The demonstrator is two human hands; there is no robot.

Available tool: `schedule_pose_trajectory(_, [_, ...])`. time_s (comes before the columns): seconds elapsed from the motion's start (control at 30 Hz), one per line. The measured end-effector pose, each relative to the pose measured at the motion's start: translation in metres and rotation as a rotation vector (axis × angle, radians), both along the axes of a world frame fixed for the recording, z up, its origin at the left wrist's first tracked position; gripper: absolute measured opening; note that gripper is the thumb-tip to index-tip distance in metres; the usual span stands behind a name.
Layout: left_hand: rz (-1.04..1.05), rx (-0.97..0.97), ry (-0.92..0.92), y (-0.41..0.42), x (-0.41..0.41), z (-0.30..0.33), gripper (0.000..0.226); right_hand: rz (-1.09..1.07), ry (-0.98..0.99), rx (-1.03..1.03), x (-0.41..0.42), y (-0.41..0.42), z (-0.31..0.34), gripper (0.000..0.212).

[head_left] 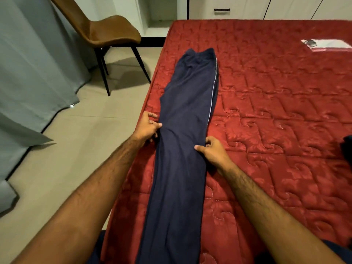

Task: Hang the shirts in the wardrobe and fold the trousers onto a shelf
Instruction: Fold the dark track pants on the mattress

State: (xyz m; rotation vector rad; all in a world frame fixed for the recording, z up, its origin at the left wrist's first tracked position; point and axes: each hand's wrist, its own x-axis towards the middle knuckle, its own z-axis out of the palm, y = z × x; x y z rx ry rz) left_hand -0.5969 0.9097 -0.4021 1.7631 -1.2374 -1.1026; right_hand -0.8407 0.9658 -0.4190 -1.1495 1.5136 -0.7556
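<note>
Navy trousers (187,103) with a thin white side stripe lie stretched out lengthwise on the red quilted mattress (276,111), waistband at the far end, legs laid one on the other and running toward me. My left hand (147,127) pinches the trousers' left edge near mid-length, thumb and fingers curled on the cloth. On the opposite edge, slightly nearer to me, my right hand (213,150) grips the fabric with its thumb on top.
A brown chair (106,29) with black legs stands on the tiled floor at the left, beside a grey curtain (32,69). White drawers (222,10) stand behind the bed. A white-and-red cloth (327,45) lies far right; a dark garment (347,149) shows at the right edge.
</note>
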Motion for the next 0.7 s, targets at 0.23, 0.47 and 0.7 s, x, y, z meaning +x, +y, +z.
schedule_pose_trajectory(0.23, [-0.185,0.123,-0.151,0.077,-0.012,0.007,0.047,0.091,0.005,0.028,0.009,0.078,-0.007,0.050])
schedule_pose_trajectory(0.47, [-0.192,0.034,-0.204,0.164,-0.012,-0.001,0.039,0.130,0.055,0.040,0.005,0.136,-0.016,0.055])
schedule_pose_trajectory(0.7, [-0.061,0.121,-0.305,0.174,-0.014,-0.005,0.030,0.164,0.168,0.006,0.014,0.166,0.017,0.040])
